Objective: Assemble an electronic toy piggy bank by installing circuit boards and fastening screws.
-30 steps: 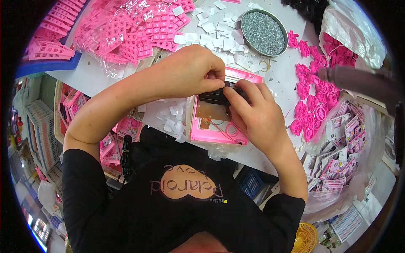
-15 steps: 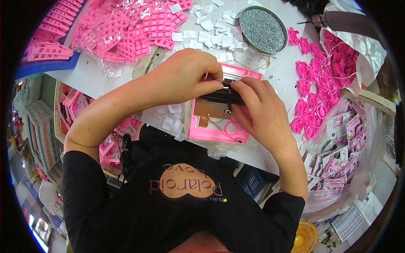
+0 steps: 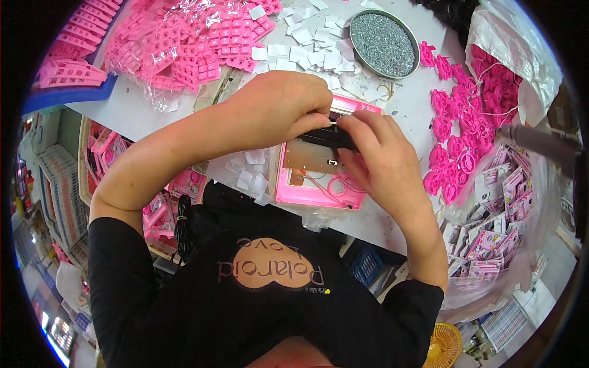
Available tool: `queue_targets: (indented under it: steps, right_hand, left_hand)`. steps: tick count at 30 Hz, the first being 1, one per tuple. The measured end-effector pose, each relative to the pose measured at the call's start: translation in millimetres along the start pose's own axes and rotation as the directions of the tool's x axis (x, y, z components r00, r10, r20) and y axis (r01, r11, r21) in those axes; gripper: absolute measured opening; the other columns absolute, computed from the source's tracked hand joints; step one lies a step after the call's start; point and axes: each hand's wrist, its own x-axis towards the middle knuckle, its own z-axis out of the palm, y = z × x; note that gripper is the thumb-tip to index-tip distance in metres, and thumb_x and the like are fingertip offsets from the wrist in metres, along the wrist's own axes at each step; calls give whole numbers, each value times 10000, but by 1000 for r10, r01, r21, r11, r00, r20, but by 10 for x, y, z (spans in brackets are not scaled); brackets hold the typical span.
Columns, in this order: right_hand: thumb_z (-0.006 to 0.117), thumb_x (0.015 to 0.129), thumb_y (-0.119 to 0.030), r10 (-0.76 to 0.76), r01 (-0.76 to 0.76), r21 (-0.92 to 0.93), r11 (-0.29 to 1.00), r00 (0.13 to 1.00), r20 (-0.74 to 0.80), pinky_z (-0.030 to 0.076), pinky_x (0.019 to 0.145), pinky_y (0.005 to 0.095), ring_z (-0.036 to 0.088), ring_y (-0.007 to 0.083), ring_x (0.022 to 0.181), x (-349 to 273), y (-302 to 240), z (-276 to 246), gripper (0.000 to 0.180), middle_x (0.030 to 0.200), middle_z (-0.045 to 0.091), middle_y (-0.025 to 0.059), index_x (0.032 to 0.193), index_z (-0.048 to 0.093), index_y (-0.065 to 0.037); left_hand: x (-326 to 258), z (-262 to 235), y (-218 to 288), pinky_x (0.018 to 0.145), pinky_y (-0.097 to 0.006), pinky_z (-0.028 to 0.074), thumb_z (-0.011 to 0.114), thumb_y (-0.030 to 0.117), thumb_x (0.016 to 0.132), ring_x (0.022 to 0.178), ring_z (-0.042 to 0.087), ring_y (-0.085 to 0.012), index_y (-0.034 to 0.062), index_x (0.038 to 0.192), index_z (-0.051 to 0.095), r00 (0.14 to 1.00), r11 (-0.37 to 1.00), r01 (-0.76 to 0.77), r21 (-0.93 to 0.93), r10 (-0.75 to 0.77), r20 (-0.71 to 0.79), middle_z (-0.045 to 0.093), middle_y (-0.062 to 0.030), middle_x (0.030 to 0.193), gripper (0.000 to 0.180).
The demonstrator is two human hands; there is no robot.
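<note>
A pink plastic casing [image 3: 319,199] lies on the table before me, with a brown circuit board [image 3: 305,158], thin wires and a pink ring inside. Across the board sits a long black plastic part [image 3: 314,137]. My left hand [image 3: 300,104] comes over it from the left, fingers curled in a pinch at its upper edge; what they hold is hidden. My right hand [image 3: 386,147] has its thumb and fingers closed around the right end of the black part. A tiny whitish piece [image 3: 334,122] shows between the fingertips of both hands.
Pink keypads [image 3: 208,49] in clear plastic and white paper squares [image 3: 300,55] lie beyond. A round tin [image 3: 383,44] holds screws. Pink loop-shaped parts [image 3: 457,116] spread at right, near a bag of printed pieces [image 3: 497,214]. A dark rod-shaped tool [image 3: 540,144] hangs at right.
The hanging tool has swung down and to the right, away from the tin. My left fingertips have shifted slightly right, closer to my right hand's fingers.
</note>
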Motion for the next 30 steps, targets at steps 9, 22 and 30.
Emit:
queue_targets:
  steps: [9,22,30]
  right_hand:
    - [775,748,-60,36,-35,-9,999,999,36,536,821,424,613,333,1001,1,6,11,512,1137,599,129,1226,590,-53]
    - [761,764,-57,-10,10,-6,1000,999,46,537,826,430,615,334,1020,48,-22,-22,461,1139,595,132,1198,608,-64]
    - [747,783,-63,48,-45,-30,999,994,96,544,826,431,592,334,1078,80,-64,-31,457,1184,576,122,1216,603,-84]
  left_hand:
    - [47,-31,-63,686,-405,467,696,137,874,778,602,-316,10,892,628,999,999,16,-39,-14,52,603,-123,821,145]
    - [68,-54,-81,680,-409,472,726,160,869,772,610,-322,13,877,633,998,999,14,30,-16,62,604,-124,801,175]
    - [132,-131,-156,630,-372,466,766,175,851,692,601,-254,-7,856,649,987,986,90,-138,-69,147,620,-125,756,216]
